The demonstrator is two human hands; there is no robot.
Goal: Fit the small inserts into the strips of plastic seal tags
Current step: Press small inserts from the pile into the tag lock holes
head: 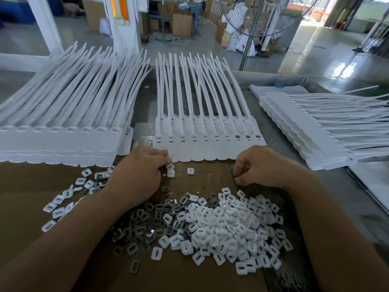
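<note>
While inserts (221, 224) lie heaped, three strip sockets (247, 136) look filled.

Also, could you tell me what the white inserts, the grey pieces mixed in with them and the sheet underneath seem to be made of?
The white inserts look like moulded plastic: matt, uniform white, with rounded edges. The grey pieces are probably thin stamped metal, as they show bright glints. The sheet is likely cardboard: dull brown, flat, with a cut edge.
</note>
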